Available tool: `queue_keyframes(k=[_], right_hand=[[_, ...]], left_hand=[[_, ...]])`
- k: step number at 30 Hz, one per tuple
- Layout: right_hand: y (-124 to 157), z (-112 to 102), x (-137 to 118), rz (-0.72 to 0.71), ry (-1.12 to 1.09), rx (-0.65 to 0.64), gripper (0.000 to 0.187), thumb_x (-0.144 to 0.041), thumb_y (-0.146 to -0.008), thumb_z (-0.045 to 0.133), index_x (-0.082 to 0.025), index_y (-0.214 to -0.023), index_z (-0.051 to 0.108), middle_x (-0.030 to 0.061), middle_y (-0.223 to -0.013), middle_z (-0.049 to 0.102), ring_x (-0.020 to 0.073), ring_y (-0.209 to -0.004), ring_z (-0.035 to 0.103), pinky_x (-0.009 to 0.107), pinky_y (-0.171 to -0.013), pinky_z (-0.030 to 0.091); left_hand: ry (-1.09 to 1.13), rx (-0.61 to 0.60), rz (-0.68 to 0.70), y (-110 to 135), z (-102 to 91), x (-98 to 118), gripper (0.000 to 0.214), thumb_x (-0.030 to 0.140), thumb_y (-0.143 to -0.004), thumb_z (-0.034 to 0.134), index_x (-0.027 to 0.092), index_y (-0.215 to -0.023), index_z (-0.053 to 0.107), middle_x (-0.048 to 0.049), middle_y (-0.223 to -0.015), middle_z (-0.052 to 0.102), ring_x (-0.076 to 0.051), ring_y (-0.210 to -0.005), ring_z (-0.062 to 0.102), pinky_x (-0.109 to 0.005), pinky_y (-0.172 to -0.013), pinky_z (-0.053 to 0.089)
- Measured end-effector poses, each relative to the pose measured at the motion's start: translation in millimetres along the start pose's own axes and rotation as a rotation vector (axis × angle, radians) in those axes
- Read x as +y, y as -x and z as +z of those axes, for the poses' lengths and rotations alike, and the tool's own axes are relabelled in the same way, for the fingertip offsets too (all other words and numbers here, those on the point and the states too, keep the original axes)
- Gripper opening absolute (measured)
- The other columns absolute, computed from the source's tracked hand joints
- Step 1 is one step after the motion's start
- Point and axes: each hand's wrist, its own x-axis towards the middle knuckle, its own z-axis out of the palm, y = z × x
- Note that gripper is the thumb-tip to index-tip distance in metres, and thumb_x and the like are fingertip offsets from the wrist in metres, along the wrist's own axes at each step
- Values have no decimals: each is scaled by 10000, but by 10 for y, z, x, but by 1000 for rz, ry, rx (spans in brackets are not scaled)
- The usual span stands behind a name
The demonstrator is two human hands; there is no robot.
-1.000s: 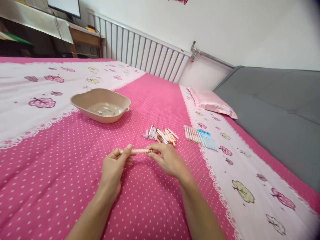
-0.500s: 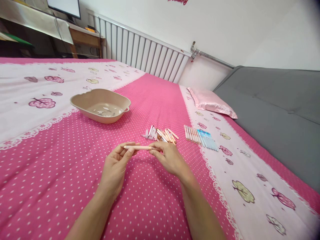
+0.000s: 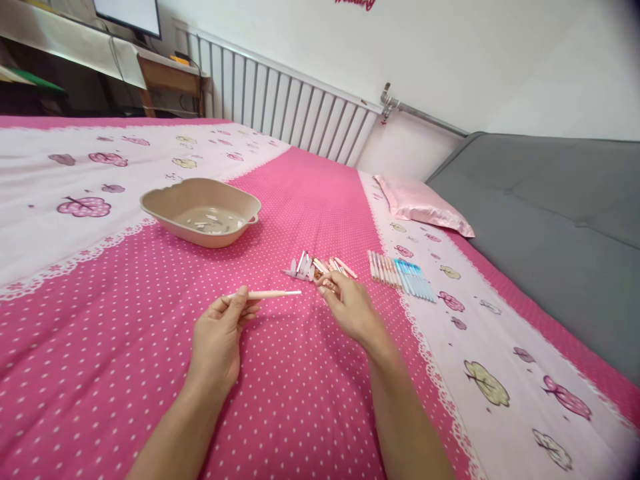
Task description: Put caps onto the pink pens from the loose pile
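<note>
My left hand (image 3: 220, 333) is closed on a pale peach pen barrel (image 3: 267, 295), held level, with a thin white refill (image 3: 294, 293) sticking out of its right end. Just to the right, my right hand (image 3: 350, 307) is pinched at the near edge of a loose pile of pen parts (image 3: 305, 267). Whatever lies between its fingertips is too small to make out. In the pile are pale peach barrels and caps, thin refills and small brown pieces, some of them covered by my right hand.
A beige plastic basin (image 3: 220, 239) with small white scraps inside stands at left. To the right lies a neat row of pink pens (image 3: 384, 269) and blue pens (image 3: 415, 280). Farther back are a pink pillow (image 3: 425, 205) and a grey headboard (image 3: 545, 220). Polka-dot bedding (image 3: 300, 400) lies beneath.
My right hand has left the pen's right end and moved right to the pile. My left hand has drawn the pen slightly left, and the white refill now shows at its end.
</note>
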Motion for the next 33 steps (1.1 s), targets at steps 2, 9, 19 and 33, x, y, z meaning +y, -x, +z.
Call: queue_keyframes(k=[2,9,19,33], right_hand=[[11,22,-26,-22,-133,-73,267,-323,-839,518,-218,-1067,608,46,-972,630,156,-789,546,269,-673,388],[2,110,-60,-50,-146,-188,201,-326,-823,538,-193,-831,689,-35,-574,483,100,-538,411,219,-504,270],[-217,-144,601,200,-98,242,297,-414,-756,557,-153,-775,696,-17,-570,531,127,-532,456,238,-525,320],[-467,175,1090,291,-223,376,572,-157,-768,378,-152,-1340,391,132,-1266,526,207,-1145,519,362,-917,439]], left_hand=[[-24,-29,0,0,-4,-11,331,352,-527,805,132,-732,666,5,-676,644,-82,-629,572,-177,-606,473],[-69,-61,12,15,-15,-9,309,348,-560,790,130,-736,658,7,-669,640,-79,-615,571,-184,-625,474],[44,65,46,-18,-25,6,205,280,-628,752,144,-750,660,29,-657,604,-47,-548,514,-139,-524,440],[-46,-20,41,-12,-22,-18,343,345,-510,805,142,-746,663,23,-665,588,-58,-533,491,-171,-508,418]])
